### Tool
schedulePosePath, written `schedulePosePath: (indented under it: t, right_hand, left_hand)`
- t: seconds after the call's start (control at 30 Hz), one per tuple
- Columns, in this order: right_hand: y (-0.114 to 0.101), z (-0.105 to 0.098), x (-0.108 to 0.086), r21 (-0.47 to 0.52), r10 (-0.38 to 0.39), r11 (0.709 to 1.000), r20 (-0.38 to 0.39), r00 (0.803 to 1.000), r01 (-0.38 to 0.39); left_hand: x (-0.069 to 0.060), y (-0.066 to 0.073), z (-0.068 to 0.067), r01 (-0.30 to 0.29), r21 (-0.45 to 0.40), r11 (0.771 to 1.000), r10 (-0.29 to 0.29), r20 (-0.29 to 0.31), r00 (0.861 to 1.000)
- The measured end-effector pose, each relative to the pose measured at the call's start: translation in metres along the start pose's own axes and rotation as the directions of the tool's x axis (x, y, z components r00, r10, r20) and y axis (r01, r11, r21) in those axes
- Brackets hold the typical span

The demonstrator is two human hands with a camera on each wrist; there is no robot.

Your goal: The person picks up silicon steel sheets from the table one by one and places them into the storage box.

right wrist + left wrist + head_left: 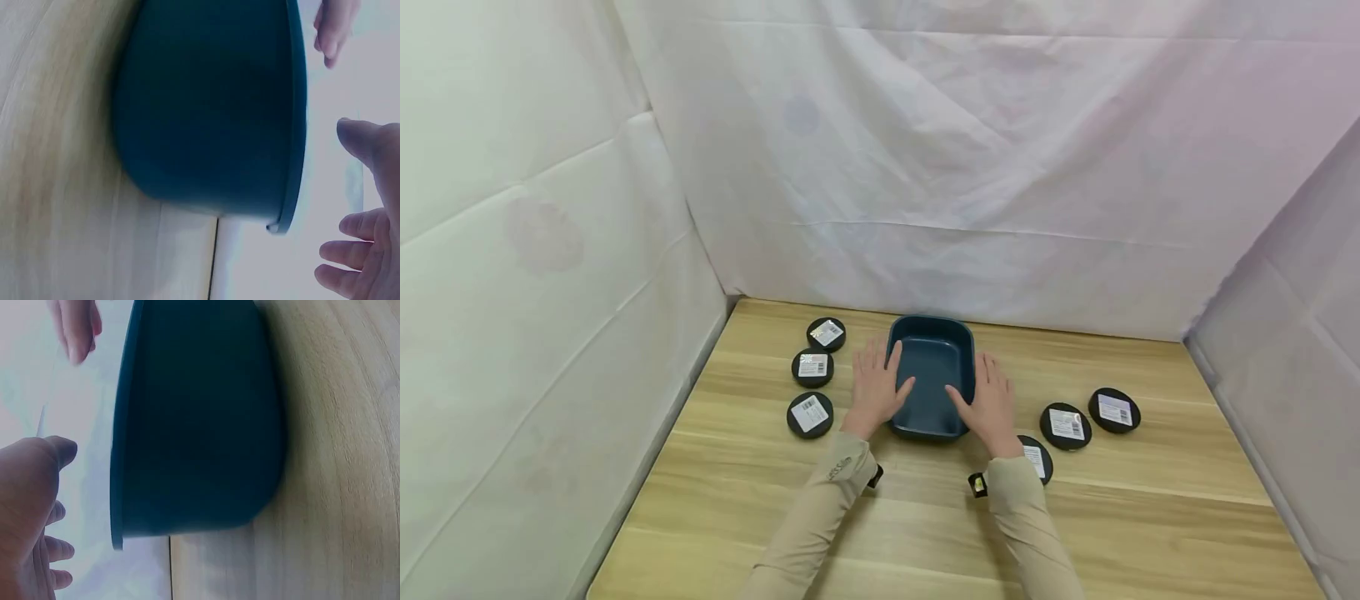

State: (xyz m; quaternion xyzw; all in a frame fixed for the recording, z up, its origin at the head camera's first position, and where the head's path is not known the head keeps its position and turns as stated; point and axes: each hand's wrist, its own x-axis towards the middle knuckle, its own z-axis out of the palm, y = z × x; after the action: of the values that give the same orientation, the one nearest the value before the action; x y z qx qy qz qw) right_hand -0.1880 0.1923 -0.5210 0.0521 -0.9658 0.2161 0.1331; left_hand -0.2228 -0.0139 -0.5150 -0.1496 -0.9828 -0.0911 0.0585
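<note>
A dark blue rectangular container (pixel 934 379) with rounded corners stands upright on the table, and its inside shows no contents. At its left side is my left hand (pixel 874 387), fingers extended and the thumb spread toward the container's opening. The right hand (pixel 990 408) mirrors it on the other side, thumb also pointing inward. In the left wrist view the container's outer wall (pixel 200 425) fills the middle, with a gap between it and the left hand (pixel 28 494). The right wrist view likewise shows the right hand (pixel 382 244) apart from the rim. Neither hand holds anything.
Three black round discs with white labels lie left of the container: a far one (pixel 826 334), a middle one (pixel 812 367) and a near one (pixel 810 415). Three similar discs (pixel 1066 426) (pixel 1115 410) lie right, one partly behind the right wrist. White cloth (pixel 925 167) surrounds the wooden table (pixel 715 492).
</note>
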Motion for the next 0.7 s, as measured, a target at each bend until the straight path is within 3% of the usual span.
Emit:
schedulePosePath:
  t: [0.27,0.43,0.53,0.7]
  right_hand:
    - [0.018,-0.006,-0.013,0.062,0.013,0.998,-0.096,0.995,-0.007]
    - [0.024,-0.012,-0.031,0.13,0.088,0.989,-0.12,0.989,-0.072]
    - [0.027,-0.015,-0.042,0.225,0.164,0.964,-0.093,0.982,-0.14]
    - [0.031,-0.018,-0.057,0.32,0.287,0.911,-0.038,0.957,-0.26]
  left_hand:
    - [-0.004,-0.011,0.004,0.016,-0.144,0.989,-0.023,-0.044,0.999]
    - [-0.011,-0.016,0.011,0.026,-0.302,0.953,-0.051,-0.075,0.996]
    - [-0.014,-0.02,0.014,0.031,-0.451,0.892,-0.08,-0.09,0.993]
    - [-0.017,-0.023,0.02,0.047,-0.675,0.736,-0.147,-0.091,0.985]
